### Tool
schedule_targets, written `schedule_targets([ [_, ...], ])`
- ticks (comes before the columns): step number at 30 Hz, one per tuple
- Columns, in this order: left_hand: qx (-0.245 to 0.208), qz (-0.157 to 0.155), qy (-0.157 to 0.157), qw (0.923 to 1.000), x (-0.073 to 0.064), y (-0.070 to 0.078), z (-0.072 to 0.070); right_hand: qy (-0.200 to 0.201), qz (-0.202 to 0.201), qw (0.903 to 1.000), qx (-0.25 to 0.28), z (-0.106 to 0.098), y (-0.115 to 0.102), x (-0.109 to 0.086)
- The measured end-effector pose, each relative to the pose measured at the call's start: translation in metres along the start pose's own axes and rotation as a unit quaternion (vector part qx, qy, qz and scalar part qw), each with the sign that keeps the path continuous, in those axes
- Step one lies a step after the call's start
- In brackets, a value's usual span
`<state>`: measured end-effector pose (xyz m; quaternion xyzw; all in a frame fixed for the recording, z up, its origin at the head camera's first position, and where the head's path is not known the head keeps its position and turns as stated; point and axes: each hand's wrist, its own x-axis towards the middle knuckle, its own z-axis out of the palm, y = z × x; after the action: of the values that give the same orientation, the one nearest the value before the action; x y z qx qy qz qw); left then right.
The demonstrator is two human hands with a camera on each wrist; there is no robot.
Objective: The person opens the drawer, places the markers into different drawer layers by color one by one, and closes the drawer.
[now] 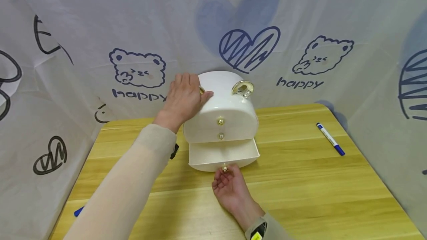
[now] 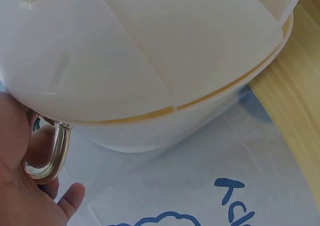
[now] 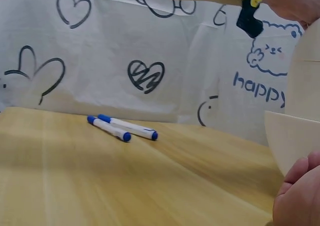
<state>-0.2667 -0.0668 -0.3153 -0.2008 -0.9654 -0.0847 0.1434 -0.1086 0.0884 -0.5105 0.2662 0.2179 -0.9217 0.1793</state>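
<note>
A white rounded storage box (image 1: 221,103) with gold ring-shaped ears stands at the far side of the table. Its bottom drawer (image 1: 222,153) is pulled out, showing a bare inside in the head view. My left hand (image 1: 185,97) grips the left gold ring (image 2: 62,151), with fingers around it and the thumb on the box top. At the drawer's front, my right hand (image 1: 231,190) pinches the small gold knob (image 1: 225,168), palm turned up. Two more knobs sit on the upper front, where the box is flush. In the right wrist view only some fingers (image 3: 297,171) show below the drawer.
A blue-and-white marker (image 1: 330,139) lies on the wooden table (image 1: 300,180) to the right. Two similar markers (image 3: 110,128) lie on the left side, mostly hidden by my left arm in the head view. A printed white cloth (image 1: 186,21) hangs behind and at both sides.
</note>
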Motion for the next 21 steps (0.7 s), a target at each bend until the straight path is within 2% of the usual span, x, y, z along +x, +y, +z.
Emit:
schedule_targets([
  [7,0.001,0.003,-0.004,1.0,0.0,0.002,-0.001,-0.007,0.004,0.9997,-0.022,-0.011,0.002,-0.014],
  [15,-0.001,0.002,-0.009,1.0,0.0,0.002,-0.001,-0.01,0.021,0.9994,-0.026,-0.015,0.009,-0.025],
  [21,0.005,0.005,-0.006,1.0,0.001,0.002,-0.001,-0.017,0.019,0.9993,-0.027,-0.018,0.013,-0.03],
])
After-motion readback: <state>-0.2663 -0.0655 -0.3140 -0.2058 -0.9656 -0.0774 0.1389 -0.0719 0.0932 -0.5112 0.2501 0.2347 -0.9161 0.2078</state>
